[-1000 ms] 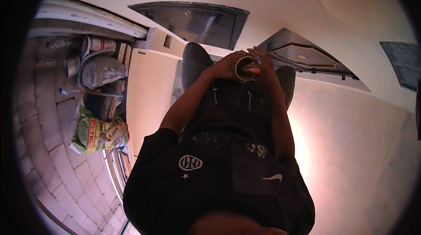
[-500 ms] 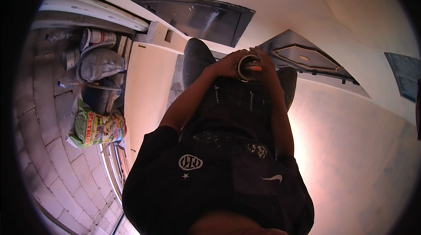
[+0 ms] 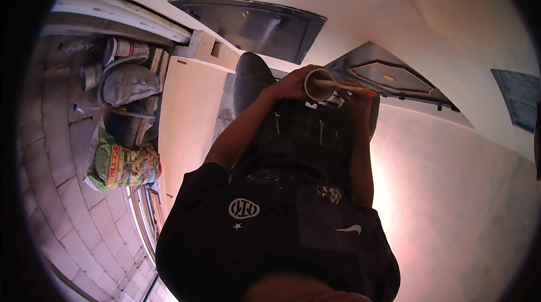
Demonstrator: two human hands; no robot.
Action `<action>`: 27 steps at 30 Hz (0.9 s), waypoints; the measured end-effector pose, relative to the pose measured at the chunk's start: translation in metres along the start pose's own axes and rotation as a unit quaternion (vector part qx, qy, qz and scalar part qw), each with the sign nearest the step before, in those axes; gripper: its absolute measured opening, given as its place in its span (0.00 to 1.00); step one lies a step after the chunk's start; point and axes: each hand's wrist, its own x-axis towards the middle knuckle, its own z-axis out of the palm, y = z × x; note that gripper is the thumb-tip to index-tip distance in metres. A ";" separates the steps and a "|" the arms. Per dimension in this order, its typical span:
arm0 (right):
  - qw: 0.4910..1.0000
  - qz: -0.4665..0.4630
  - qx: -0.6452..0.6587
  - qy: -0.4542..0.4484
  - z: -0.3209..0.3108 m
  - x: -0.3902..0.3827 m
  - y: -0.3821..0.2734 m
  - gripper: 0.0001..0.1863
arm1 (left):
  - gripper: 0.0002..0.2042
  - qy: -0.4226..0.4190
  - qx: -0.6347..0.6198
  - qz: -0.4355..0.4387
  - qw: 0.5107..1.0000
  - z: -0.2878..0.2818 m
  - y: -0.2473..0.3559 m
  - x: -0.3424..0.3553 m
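Note:
My left hand (image 3: 290, 86) is wrapped around a small round cup (image 3: 309, 92), whose open mouth faces up toward me. A thin pale stick with an orange end (image 3: 344, 86) slants out of the cup to the right. My right hand (image 3: 356, 99) has its fingers closed around that stick near the orange end. The stick's other end lies inside the cup, and its tip cannot be made out. Both hands are in front of my dark trousers, between my knees. A small whitish patch shows just below the cup.
On the left, a colourful sack (image 3: 124, 164), a grey bag (image 3: 132, 83) and a bucket (image 3: 127, 48) stand on the tiled floor (image 3: 62, 161). A pale wooden board (image 3: 191, 99) lies beside my left leg. Dark panels (image 3: 259, 28) sit in the pale wall ahead.
My right hand has moved away from the cup to the right, with the stick's orange end moving along. The cup stays in my left hand, its mouth now more visible.

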 end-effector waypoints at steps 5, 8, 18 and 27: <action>0.999 0.044 -0.005 0.021 -0.004 -0.002 -0.005 0.13 | 0.44 0.018 0.004 -0.031 0.999 0.001 0.000 -0.002; 0.999 0.042 -0.021 0.027 -0.002 -0.004 -0.005 0.13 | 0.45 0.012 0.003 -0.042 0.999 0.001 0.000 -0.002; 0.996 0.063 0.004 0.070 0.000 -0.004 -0.001 0.10 | 0.43 0.012 0.039 -0.032 0.999 0.002 -0.003 0.000; 0.991 0.082 0.085 0.065 -0.001 -0.004 0.010 0.10 | 0.44 0.008 0.067 -0.038 0.997 0.002 -0.009 0.000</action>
